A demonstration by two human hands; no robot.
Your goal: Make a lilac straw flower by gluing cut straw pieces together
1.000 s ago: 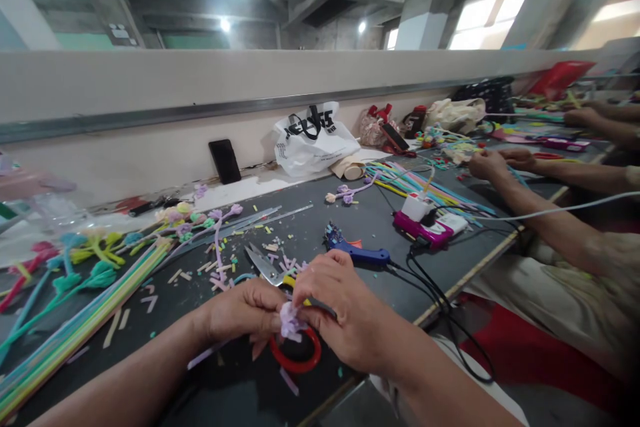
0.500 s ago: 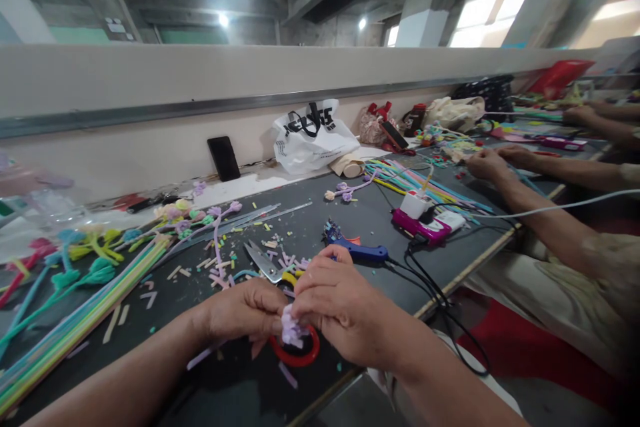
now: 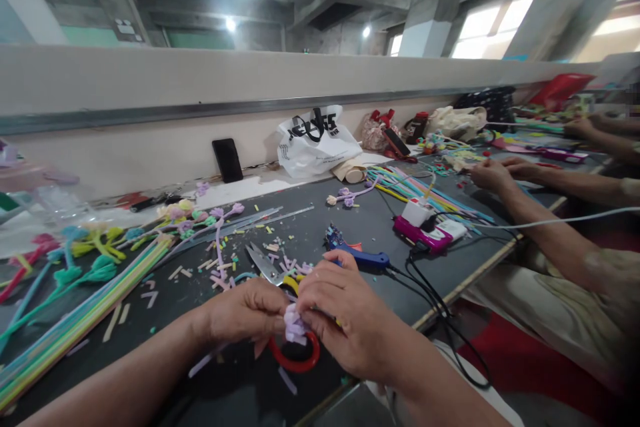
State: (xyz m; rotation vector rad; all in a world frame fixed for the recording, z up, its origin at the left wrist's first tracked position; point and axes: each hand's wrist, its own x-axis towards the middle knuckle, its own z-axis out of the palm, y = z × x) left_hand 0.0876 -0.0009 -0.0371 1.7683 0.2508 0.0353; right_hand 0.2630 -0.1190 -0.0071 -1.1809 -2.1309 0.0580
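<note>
Between my hands is a small lilac flower (image 3: 295, 325) of fuzzy chenille stem. My left hand (image 3: 250, 310) is closed on its left side, fingers pinched together. From the right, the fingertips of my right hand (image 3: 345, 313) pinch the petals. A thin dark and yellow bit shows under the right fingers; I cannot make out what it is. Beneath both hands lie scissors (image 3: 264, 264), blades pointing away, with a red handle loop below the flower. Just beyond my right hand rests a blue glue gun (image 3: 367, 258) with a black cord.
Lilac and pale offcuts (image 3: 220, 277) litter the dark table. At left lie a bundle of coloured chenille stems (image 3: 100, 307) and finished flowers (image 3: 95, 271). A purple power strip (image 3: 425, 238) with cords sits right, near a co-worker's hands (image 3: 493, 175). A phone (image 3: 227, 160) leans on the wall.
My right fingers have shifted slightly around the lilac flower, showing more of its petals. The view has moved a little; the scissors and glue gun lie as before.
</note>
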